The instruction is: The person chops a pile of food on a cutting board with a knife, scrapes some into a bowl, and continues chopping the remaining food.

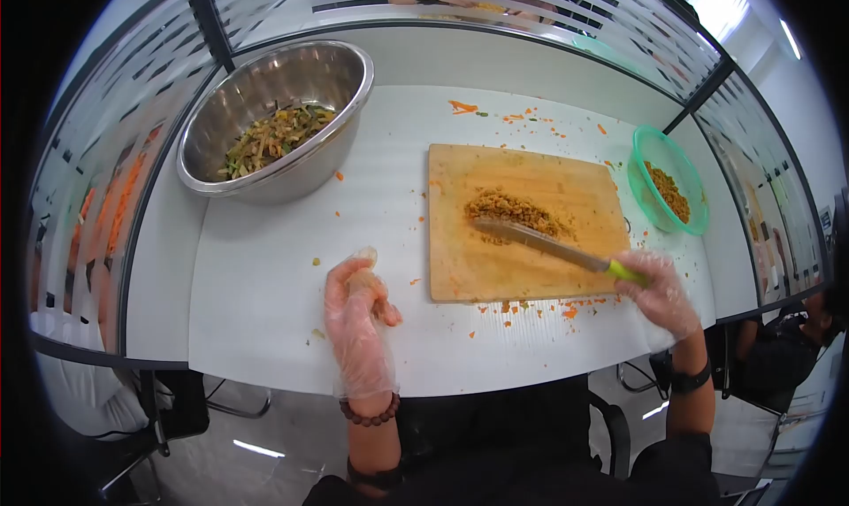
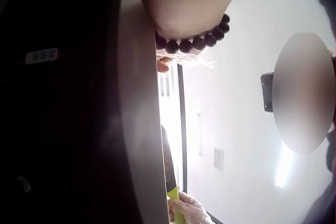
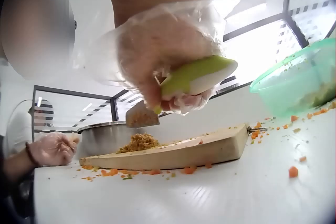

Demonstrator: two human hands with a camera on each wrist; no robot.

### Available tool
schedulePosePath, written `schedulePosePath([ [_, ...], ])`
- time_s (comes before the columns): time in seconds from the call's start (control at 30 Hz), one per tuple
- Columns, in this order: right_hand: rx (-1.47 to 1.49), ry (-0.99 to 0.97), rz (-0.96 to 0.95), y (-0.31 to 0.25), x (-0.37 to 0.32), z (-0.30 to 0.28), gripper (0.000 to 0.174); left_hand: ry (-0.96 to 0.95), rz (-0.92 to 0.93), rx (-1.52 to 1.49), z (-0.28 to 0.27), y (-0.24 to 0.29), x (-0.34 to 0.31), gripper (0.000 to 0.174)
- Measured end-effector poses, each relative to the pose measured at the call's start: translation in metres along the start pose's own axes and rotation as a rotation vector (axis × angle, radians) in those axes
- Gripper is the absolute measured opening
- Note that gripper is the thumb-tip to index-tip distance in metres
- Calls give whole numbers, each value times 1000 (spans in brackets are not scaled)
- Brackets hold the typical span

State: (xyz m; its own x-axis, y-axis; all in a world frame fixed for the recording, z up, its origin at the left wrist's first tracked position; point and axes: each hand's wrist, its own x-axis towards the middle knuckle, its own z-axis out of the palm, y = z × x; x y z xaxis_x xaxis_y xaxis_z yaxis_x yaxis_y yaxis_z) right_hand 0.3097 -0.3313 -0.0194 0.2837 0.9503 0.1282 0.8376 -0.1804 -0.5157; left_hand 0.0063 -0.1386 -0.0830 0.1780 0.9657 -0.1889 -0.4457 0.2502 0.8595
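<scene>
My right hand, in a clear plastic glove, grips the green and white handle of a kitchen knife. The blade slants left over the wooden cutting board, its tip at a heap of finely chopped brownish-orange food. In the right wrist view the blade is above the board, close to the heap. My left hand, also gloved, is left of the board near the table's front, fingers loosely curled with nothing in them. The left wrist view shows mostly the wrist and its beaded bracelet.
A large steel bowl with cut vegetable strips stands at the back left. At the right, a green plastic basket contains more chopped food. Orange scraps lie scattered around the board. Low partitions enclose the white table.
</scene>
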Motion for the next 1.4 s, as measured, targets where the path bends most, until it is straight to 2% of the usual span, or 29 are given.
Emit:
schedulePosePath([
  [0.1,-72,-101,54,-13,-5,5,36,-11,12,-2,-2,-3,1,22],
  [0.23,-75,-56,-31,-18,2,13,34,-9,7,8,-2,-3,0,21],
  [0.33,-172,-67,65,-8,9,15,37,-8,6,8,-2,-3,0,21],
  [0.43,-174,-40,81,-15,18,12,35,-17,4,18,-1,0,-1,23],
  [0.57,-87,32,-24,-16,9,21,34,-22,1,22,-1,2,-2,25],
  [0.6,-83,0,-34,-19,8,23,34,-22,0,19,0,2,-1,25],
  [0.7,-110,20,30,-26,6,25,34,-21,-3,14,-1,0,-2,24],
  [0.73,-190,107,-9,-22,4,27,35,-21,-2,13,-2,-2,0,23],
  [0.83,-111,80,3,-27,8,26,36,26,-18,35,1,1,0,23],
  [0.97,99,9,77,-44,3,32,38,2,-12,18,-2,-1,1,23],
  [1.0,120,-33,17,-36,-1,37,48,2,-13,19,-2,-1,0,23],
  [1.1,505,-182,326,-62,-10,46,61,-7,-7,21,-2,-1,2,23],
  [1.13,562,-238,303,-63,-15,51,70,-6,-8,23,-3,-1,2,23],
  [1.23,804,-287,417,-83,-20,67,75,9,-20,30,-1,-1,2,22],
  [1.27,999,-296,543,-97,-18,67,81,13,-27,35,0,1,1,22],
  [1.4,1256,-181,667,-113,-16,90,86,63,-72,58,3,3,1,23],
])
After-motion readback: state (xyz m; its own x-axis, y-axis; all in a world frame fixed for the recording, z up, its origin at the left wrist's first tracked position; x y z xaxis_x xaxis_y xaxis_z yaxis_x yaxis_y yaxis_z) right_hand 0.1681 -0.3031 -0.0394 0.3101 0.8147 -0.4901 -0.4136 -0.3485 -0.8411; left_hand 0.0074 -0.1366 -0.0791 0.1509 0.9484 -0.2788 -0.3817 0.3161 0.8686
